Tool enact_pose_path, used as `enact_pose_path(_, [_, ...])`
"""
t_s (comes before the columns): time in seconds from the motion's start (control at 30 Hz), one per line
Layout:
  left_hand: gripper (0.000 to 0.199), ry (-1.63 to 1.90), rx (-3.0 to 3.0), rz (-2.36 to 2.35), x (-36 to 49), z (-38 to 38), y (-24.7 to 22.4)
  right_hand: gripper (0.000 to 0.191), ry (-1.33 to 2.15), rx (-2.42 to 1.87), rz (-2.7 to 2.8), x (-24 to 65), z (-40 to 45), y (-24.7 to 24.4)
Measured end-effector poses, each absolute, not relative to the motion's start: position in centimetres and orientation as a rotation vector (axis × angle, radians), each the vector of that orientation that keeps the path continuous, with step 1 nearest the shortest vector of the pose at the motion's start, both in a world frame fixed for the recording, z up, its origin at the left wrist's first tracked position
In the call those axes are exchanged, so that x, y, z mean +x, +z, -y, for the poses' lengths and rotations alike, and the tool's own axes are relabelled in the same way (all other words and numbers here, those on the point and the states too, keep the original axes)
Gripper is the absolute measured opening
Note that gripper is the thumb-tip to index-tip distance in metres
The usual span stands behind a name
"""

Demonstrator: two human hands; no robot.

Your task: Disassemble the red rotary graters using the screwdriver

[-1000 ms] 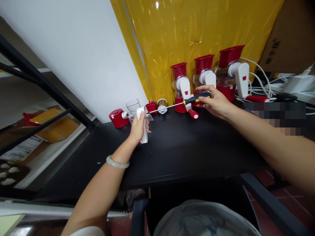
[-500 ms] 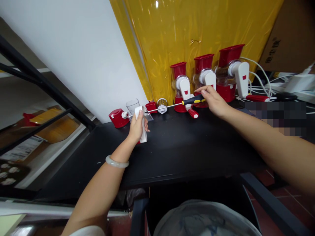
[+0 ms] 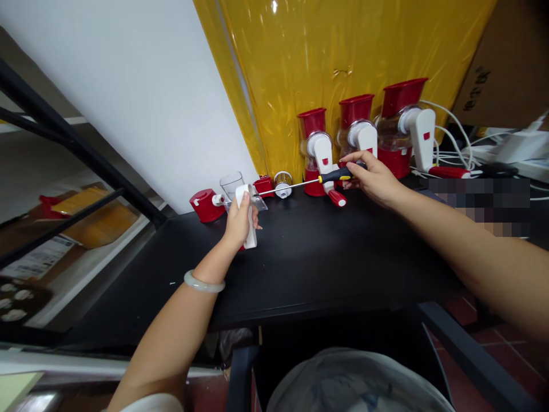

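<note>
My left hand (image 3: 239, 224) grips a white crank handle (image 3: 249, 216) upright on the black table (image 3: 300, 257). My right hand (image 3: 374, 178) holds a screwdriver (image 3: 315, 179) by its black and yellow grip. The metal shaft runs left, and its tip meets the top of the white handle. Just behind the left hand lie a red cap (image 3: 205, 205), a clear plastic housing (image 3: 232, 186), a small red part (image 3: 263, 186) and a metal drum (image 3: 282, 183).
Three red and white hand-crank grinders (image 3: 359, 137) stand in a row against a yellow plastic sheet (image 3: 343, 57). White cables (image 3: 454, 151) and a power strip lie at the right. A black metal frame (image 3: 77, 149) crosses the left side. A cardboard box (image 3: 510, 68) sits top right.
My right hand has shifted its fingers along the screwdriver grip, turning it slightly. The left hand and the white handle stay in place.
</note>
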State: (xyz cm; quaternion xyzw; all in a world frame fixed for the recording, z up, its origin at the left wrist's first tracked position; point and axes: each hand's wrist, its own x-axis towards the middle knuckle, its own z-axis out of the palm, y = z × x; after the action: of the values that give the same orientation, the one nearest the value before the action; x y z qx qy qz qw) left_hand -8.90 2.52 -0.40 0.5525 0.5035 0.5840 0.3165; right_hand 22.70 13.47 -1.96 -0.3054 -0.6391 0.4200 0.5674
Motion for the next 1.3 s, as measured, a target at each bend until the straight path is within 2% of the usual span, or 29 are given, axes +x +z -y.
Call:
enact_pose_path(0.43, [0.061,1.520,1.466,-1.324,-8.9,-2.6,-0.5,0.031,1.025,-0.658,1.421,22.7,-13.6,-2.3])
enact_pose_path(1.3, [0.062,1.476,1.479,-1.349,-8.6,-2.4,-0.9,0.054,1.202,-0.538,1.392,23.0,-11.9,-0.7])
